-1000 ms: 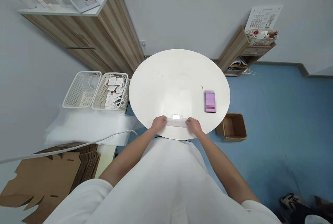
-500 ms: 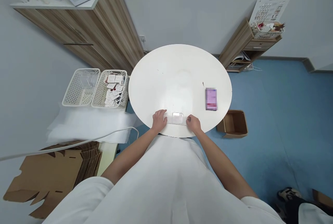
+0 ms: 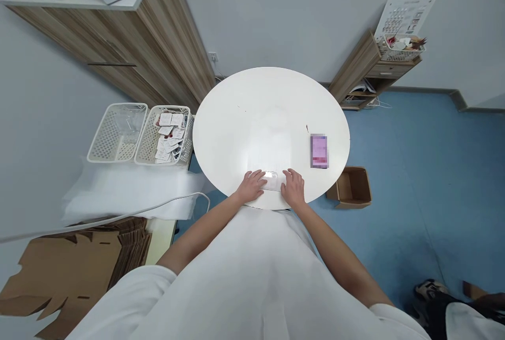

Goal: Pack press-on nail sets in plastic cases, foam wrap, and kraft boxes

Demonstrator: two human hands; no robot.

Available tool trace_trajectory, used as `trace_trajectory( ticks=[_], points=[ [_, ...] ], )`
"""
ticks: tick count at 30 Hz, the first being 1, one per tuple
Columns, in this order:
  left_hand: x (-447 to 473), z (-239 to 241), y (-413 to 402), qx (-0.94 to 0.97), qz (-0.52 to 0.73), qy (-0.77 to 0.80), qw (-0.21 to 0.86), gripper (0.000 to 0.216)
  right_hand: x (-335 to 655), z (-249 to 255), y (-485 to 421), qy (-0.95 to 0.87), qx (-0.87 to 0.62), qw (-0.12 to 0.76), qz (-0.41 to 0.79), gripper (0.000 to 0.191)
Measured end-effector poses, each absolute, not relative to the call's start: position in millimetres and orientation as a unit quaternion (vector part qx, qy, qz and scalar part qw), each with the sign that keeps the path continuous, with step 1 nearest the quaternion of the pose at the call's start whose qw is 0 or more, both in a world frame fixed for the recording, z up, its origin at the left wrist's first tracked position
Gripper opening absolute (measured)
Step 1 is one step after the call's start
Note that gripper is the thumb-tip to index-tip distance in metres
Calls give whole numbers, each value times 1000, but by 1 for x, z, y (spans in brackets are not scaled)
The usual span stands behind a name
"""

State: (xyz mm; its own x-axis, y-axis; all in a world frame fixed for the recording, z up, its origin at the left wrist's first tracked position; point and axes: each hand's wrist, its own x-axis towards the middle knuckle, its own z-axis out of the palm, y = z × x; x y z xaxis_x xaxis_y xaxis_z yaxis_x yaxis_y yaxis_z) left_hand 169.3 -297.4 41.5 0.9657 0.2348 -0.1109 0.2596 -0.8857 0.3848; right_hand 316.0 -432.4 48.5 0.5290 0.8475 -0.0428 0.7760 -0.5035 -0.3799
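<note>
Purple rectangle [image 3: 319, 151], apparently clear strip [image 3: 271, 182] on white table [image 3: 268, 108]

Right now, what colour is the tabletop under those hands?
White; the tabletop shows best in the head view.

The left hand [image 3: 251, 186] is partly hiding a clear strip [image 3: 271, 182] at the table's [image 3: 272, 103] front; on the table's right, a purple object [image 3: 319, 151] is appearing pixelated.

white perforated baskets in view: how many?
3: far-left basket, fuller basket beside it, both left of the table; third basket on the small cabinet at right.
</note>
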Motion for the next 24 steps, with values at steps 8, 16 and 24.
trace_trajectory(
  ticks=[8,16,24],
  points=[
    [177,37,-287,964,-50,132,227,39,316,45,-414,-623,-761,55,170,42],
    [180,43,-290,967,-59,104,227,31,319,43,-415,-640,-739,41,204,35],
    [171,62,-301,961,-89,55,256,30,309,56,-441,-645,-717,74,255,29]
  ],
)
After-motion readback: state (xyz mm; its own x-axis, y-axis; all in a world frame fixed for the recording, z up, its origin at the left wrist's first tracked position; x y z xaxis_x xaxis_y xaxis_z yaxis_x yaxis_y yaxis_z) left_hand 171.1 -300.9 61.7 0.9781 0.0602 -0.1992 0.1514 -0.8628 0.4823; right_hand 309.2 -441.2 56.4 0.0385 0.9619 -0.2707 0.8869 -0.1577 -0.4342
